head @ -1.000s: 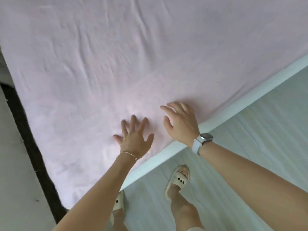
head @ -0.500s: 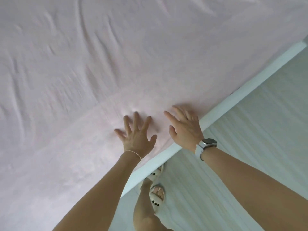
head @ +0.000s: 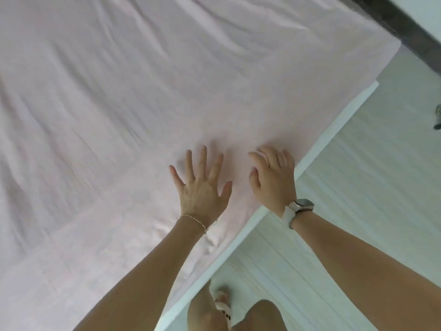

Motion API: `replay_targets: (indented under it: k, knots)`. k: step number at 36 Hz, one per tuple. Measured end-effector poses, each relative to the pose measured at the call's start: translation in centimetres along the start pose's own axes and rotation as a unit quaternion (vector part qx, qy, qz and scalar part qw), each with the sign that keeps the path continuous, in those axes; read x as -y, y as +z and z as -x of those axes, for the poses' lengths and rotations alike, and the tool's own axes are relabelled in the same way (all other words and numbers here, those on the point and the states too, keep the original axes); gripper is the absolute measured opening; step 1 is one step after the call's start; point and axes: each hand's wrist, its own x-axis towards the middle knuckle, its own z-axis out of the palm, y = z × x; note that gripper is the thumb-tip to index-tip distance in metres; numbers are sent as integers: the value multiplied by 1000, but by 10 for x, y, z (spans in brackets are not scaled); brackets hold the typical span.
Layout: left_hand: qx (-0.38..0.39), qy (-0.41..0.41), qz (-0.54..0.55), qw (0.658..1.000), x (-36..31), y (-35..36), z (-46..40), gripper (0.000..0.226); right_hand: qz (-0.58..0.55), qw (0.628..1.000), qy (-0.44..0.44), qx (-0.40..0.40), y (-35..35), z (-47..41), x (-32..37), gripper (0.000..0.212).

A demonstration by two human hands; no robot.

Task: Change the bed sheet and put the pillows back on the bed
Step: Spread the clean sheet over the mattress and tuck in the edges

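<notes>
Head cam view, looking down: a pale pink bed sheet [head: 119, 103] is spread over the bed and fills the whole left and upper part of the frame, with soft wrinkles across the upper left and a few bunched folds near the lower centre. The left hand [head: 201, 187] lies flat on it at centre frame, fingers straight and fanned wide, gripping nothing. A thin gold bracelet [head: 194, 219] sits on that wrist. Just to its right, the right hand [head: 273, 177] rests on the sheet right by the white bed edge [head: 334, 134], fingers slightly bent at the tips, also not holding anything. There's a pale smartwatch [head: 301, 206] on that wrist. Light wood floor [head: 370, 175] on the right, and a slipper [head: 224, 306] shows at the bottom.
</notes>
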Motion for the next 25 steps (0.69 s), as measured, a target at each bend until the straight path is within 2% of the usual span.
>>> replay_targets:
  k: [7,10,17,21,25]
  knots:
    - [-27,36,-31,998,-41,37,-74,61,72,983,-16,169,36,-89,-66,52]
    - [-27,50,-43,997,-61,52,-82,61,71,982,-11,177,46,-94,-103,54]
    - [-29,73,-66,995,-138,60,-151,62,43,990,61,117,43,-130,-210,53]
    - [-25,86,-79,993,-198,69,-199,62,33,990,45,128,33,-152,-271,54]
    - [-23,94,-95,991,-249,82,-232,61,29,985,64,155,23,-173,-333,56]
